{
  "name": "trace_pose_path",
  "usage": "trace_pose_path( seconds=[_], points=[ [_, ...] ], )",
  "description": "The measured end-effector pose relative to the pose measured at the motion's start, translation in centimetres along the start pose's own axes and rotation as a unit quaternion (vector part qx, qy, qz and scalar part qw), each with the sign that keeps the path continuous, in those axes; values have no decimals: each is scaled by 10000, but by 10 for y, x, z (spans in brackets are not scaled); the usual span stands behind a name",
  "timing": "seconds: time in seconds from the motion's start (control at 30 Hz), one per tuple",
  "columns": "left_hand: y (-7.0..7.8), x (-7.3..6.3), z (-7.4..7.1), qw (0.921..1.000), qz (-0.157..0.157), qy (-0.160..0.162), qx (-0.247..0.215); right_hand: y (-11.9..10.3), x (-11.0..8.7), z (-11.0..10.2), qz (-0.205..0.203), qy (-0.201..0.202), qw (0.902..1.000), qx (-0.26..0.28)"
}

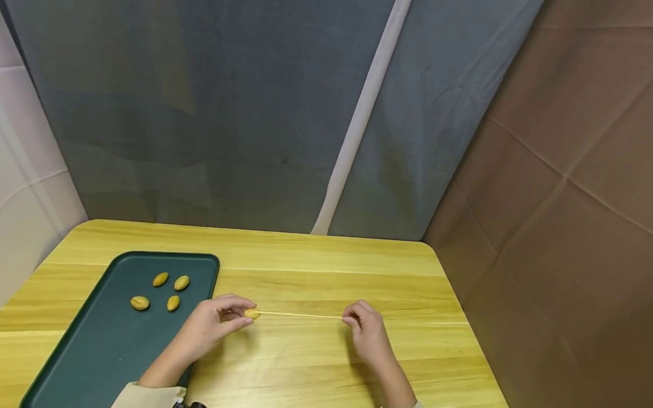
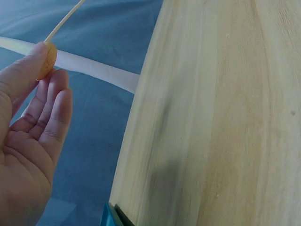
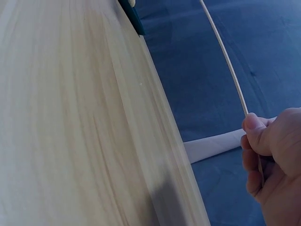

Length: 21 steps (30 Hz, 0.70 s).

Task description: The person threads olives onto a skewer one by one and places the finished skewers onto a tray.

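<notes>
Between thumb and fingertips my left hand [image 1: 216, 322] pinches a small yellow-brown oval fruit [image 2: 47, 61], perhaps a preserved olive. A thin wooden skewer [image 1: 301, 315] runs nearly level from that fruit across to my right hand [image 1: 368, 331]. One end of the skewer meets the fruit's tip; how deep it goes in cannot be seen. In the right wrist view, thumb and curled fingers grip the skewer [image 3: 228, 59] near its other end. Both hands are raised above the table. Several similar oval fruits [image 1: 140, 303] lie apart on the dark green tray [image 1: 114, 362].
The tray lies on the left part of the light wooden table [image 1: 326, 272], close to my left forearm. A grey-blue cloth [image 1: 245, 113] hangs behind the table, crossed by a pale strip [image 1: 361, 119]. Brown cloth [image 1: 571, 215] stands along the right side, white cloth [image 1: 30, 170] on the left.
</notes>
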<state>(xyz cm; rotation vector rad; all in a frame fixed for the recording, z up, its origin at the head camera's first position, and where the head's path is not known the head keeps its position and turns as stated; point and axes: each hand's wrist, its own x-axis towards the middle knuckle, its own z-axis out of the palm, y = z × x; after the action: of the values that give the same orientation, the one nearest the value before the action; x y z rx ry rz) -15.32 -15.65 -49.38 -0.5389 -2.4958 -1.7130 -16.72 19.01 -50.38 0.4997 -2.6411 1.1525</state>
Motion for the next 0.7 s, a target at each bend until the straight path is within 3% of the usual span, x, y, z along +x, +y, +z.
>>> trace_pose_path(
  seconds=[0.17, 0.43, 0.7],
  points=[
    [-1, 0, 3, 9997, 169, 152, 32, -1, 0, 0, -28, 11, 10000, -12],
    [-2, -1, 8, 9988, 461, 106, -141, 0, 0, 0, -160, 137, 9997, -121],
    [-1, -2, 7, 9993, 340, 17, -161, -1, 1, 1, -144, 2, 9997, -217]
  ],
)
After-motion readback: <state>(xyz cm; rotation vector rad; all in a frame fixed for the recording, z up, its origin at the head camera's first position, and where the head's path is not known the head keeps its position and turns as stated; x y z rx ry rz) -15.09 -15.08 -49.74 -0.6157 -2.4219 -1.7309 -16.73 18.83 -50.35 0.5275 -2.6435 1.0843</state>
